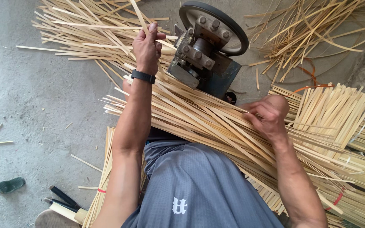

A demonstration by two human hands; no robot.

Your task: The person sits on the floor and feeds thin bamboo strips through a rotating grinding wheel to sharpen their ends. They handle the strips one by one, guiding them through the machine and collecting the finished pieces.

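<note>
My left hand (148,47), with a black band on the wrist, is stretched forward and pinches a thin bamboo strip (139,14) beside a small metal machine (203,55) with a black wheel. My right hand (266,116) rests on a thick bundle of pale bamboo strips (199,122) lying across my lap, its fingers closed on one strip in the bundle. The bundle runs from upper left to lower right.
A loose heap of strips (85,31) lies on the concrete floor behind the machine's left. Curled strips (309,29) are piled at upper right. Tied bundles (339,109) stack at right. A green sandal (9,185) and some tools (62,200) lie at lower left.
</note>
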